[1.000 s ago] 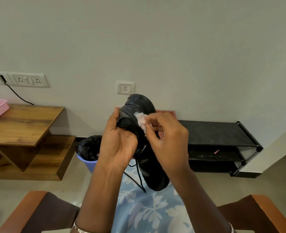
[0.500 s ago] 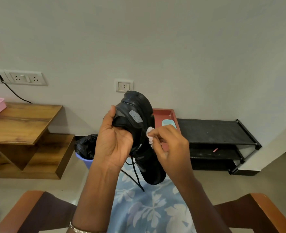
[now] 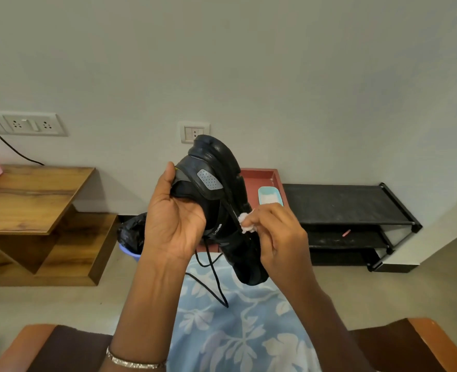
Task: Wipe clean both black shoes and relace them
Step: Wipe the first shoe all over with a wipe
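a black shoe (image 3: pixel 216 183) is held in the air over a blue floral lap (image 3: pixel 235 331), heel up, toe down. its heel is gripped by the left hand (image 3: pixel 173 218). a white wipe (image 3: pixel 245 222) is pinched by the right hand (image 3: pixel 278 232) and pressed to the shoe's side. a black lace (image 3: pixel 214 275) dangles below; a red tray (image 3: pixel 259 178) is seen behind.

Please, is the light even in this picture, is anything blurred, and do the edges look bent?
Head view: soft, even light, no glare; the wooden side table casts a mild shadow on the wall. Head view: wide-angle bending tilts the white socket panel at the left edge. Head view: the black lace-up shoe is dark, its small lettering blurred; the white wipe stands out clearly.
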Tool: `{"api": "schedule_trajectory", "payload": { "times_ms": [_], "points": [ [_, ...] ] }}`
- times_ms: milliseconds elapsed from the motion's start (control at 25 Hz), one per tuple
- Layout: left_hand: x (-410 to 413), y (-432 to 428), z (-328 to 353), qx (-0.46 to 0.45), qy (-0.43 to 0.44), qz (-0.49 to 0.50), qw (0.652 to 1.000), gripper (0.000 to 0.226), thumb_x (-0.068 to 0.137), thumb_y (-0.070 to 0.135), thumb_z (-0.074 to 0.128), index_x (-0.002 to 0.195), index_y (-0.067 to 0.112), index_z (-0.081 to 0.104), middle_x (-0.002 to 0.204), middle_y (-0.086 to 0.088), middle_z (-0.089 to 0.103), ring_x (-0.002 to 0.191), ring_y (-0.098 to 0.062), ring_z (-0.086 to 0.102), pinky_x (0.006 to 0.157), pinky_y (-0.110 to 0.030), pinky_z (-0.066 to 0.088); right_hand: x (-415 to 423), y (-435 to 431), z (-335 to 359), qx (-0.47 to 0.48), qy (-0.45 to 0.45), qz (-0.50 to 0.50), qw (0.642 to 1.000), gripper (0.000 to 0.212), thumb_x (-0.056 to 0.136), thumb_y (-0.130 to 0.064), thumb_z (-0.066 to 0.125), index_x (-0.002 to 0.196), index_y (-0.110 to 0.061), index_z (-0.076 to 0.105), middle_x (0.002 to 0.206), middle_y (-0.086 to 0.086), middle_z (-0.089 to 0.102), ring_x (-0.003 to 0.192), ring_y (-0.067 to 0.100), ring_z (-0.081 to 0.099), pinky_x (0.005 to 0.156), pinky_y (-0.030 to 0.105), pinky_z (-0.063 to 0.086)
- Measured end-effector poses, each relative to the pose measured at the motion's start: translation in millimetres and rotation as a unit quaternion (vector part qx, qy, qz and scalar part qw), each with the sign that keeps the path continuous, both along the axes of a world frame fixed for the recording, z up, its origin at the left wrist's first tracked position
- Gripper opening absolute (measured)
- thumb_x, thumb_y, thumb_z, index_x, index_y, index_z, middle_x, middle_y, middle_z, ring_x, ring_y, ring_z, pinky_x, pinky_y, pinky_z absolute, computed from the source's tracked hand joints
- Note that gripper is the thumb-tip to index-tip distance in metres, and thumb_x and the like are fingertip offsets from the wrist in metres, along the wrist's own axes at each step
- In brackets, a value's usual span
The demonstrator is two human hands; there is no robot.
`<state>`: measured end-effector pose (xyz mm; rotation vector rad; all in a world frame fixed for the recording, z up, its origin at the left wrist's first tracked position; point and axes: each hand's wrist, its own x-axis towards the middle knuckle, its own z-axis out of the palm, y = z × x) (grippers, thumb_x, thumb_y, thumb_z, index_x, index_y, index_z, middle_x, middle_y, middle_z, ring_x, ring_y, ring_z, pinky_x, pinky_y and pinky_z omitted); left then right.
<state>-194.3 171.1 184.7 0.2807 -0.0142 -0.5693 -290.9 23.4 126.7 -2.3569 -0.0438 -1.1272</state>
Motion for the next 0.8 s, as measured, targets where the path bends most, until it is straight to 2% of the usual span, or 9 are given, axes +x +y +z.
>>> {"api": "schedule_trajectory", "payload": {
  "times_ms": [120, 200, 320, 400, 440, 520, 640, 720, 800],
  "points": [
    [18.8, -16.3, 3.7, 0.001, -0.012, -0.012, 1.0, 0.035, 0.099, 0.03, 0.053, 0.114, 0.002, 0.067, 0.128, -0.019, 0.064, 0.124, -0.034, 0.059, 0.114, -0.05, 0.035, 1.7, -21.6, 0.8, -0.028, 0.079, -0.015, 0.996, 0.005, 0.087, -0.009, 0.066, 0.086, -0.01, 0.07, 0.092, 0.002, 0.069, 0.087, 0.021, 0.063, 0.075, 0.04, 0.059],
    [36.3, -30.2, 5.5, 0.023, -0.029, -0.038, 0.999, 0.037, 0.097, 0.029, 0.054, 0.121, 0.003, 0.065, 0.133, -0.019, 0.061, 0.128, -0.033, 0.055, 0.114, -0.049, 0.035, 5.1, -37.2, 2.6, -0.023, 0.159, -0.021, 0.987, 0.019, 0.078, 0.005, 0.077, 0.085, -0.012, 0.071, 0.094, 0.003, 0.07, 0.087, 0.022, 0.064, 0.08, 0.047, 0.06],
    [68.6, -55.3, 6.9, 0.101, -0.073, -0.097, 0.987, 0.045, 0.093, 0.028, 0.059, 0.133, 0.007, 0.056, 0.131, -0.017, 0.06, 0.128, -0.032, 0.054, 0.113, -0.048, 0.037, 2.8, -61.7, 10.0, 0.112, 0.28, -0.047, 0.952, 0.017, 0.086, -0.004, 0.075, 0.091, -0.019, 0.071, 0.106, -0.007, 0.068, 0.098, 0.011, 0.062, 0.098, 0.036, 0.055],
    [88.9, -74.7, 9.5, 0.204, -0.142, -0.148, 0.957, 0.047, 0.088, 0.034, 0.066, 0.126, 0.006, 0.059, 0.117, -0.017, 0.064, 0.117, -0.034, 0.059, 0.111, -0.048, 0.038, 1.6, -83.8, 12.7, 0.223, 0.315, -0.065, 0.92, 0.016, 0.088, -0.005, 0.074, 0.097, -0.019, 0.073, 0.112, -0.007, 0.069, 0.1, 0.01, 0.064, 0.094, 0.031, 0.057],
    [96.6, -84.3, 11.1, 0.265, -0.187, -0.18, 0.929, 0.048, 0.084, 0.037, 0.071, 0.121, 0.007, 0.061, 0.111, -0.016, 0.065, 0.11, -0.033, 0.061, 0.11, -0.047, 0.04, 2.0, -95.3, 11.4, 0.285, 0.296, -0.074, 0.909, 0.02, 0.089, -0.002, 0.072, 0.097, -0.02, 0.073, 0.109, -0.005, 0.071, 0.099, 0.011, 0.067, 0.086, 0.03, 0.059],
    [110.0, -102.4, 11.3, 0.384, -0.285, -0.239, 0.845, 0.045, 0.077, 0.038, 0.079, 0.109, 0.009, 0.066, 0.099, -0.013, 0.069, 0.096, -0.03, 0.064, 0.1, -0.045, 0.048, 2.8, -114.8, 8.5, 0.389, 0.206, -0.115, 0.891, 0.028, 0.09, 0.005, 0.067, 0.099, -0.021, 0.07, 0.099, 0.0, 0.073, 0.092, 0.017, 0.07, 0.072, 0.027, 0.056],
    [129.5, -126.7, 6.9, 0.506, -0.443, -0.299, 0.677, 0.029, 0.08, 0.029, 0.079, 0.098, 0.008, 0.072, 0.09, -0.01, 0.074, 0.086, -0.026, 0.07, 0.08, -0.035, 0.057, 6.4, -132.1, 0.3, 0.458, 0.128, -0.18, 0.861, 0.028, 0.091, 0.001, 0.068, 0.108, -0.02, 0.066, 0.094, 0.001, 0.071, 0.088, 0.018, 0.07, 0.068, 0.023, 0.05],
    [145.7, -139.7, -3.3, 0.55, -0.517, -0.353, 0.553, 0.037, 0.078, 0.034, 0.08, 0.097, 0.004, 0.072, 0.09, -0.013, 0.075, 0.082, -0.027, 0.072, 0.077, -0.036, 0.057, 11.9, -138.3, -10.0, 0.48, 0.131, -0.182, 0.848, 0.027, 0.091, 0.0, 0.069, 0.11, -0.019, 0.066, 0.093, 0.001, 0.071, 0.088, 0.018, 0.07, 0.068, 0.023, 0.049],
    [164.0, -150.7, -22.6, 0.574, -0.559, -0.389, 0.455, 0.046, 0.072, 0.041, 0.083, 0.09, 0.002, 0.069, 0.087, -0.013, 0.073, 0.079, -0.027, 0.071, 0.077, -0.039, 0.055, 21.2, -141.3, -19.0, 0.489, 0.149, -0.172, 0.842, 0.026, 0.09, -0.001, 0.07, 0.108, -0.02, 0.067, 0.094, 0.001, 0.072, 0.09, 0.019, 0.071, 0.069, 0.025, 0.051]
  ]
}}
